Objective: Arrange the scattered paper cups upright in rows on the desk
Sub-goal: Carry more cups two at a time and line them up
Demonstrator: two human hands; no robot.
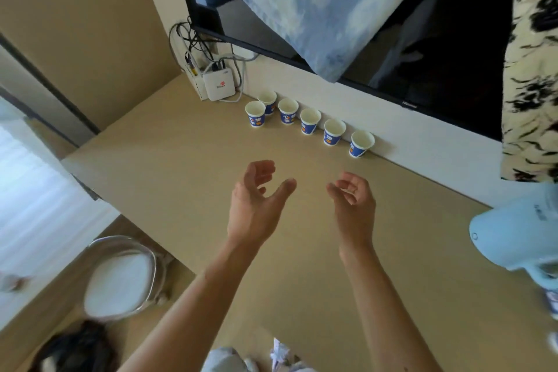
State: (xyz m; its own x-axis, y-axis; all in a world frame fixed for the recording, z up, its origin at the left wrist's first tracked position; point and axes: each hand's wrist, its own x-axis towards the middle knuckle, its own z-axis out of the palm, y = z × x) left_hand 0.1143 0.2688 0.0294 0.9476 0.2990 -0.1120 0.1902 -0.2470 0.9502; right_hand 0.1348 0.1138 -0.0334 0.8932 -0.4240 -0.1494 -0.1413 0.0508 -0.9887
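six cups (309, 122) upright; pale blue object (513, 238) blurred, cut off right.

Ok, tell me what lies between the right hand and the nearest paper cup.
Only bare desk. The head view shows nothing between the right hand and the rightmost paper cup in the row.

Print on the front cup (255, 118) is too small for me to read. Rear-left cup (269, 97) is partly hidden behind it. Pale blue object (510, 235) at the right edge is blurred and cut off; I cannot identify it. Cloth (317, 3) covers part of the screen (437, 54).
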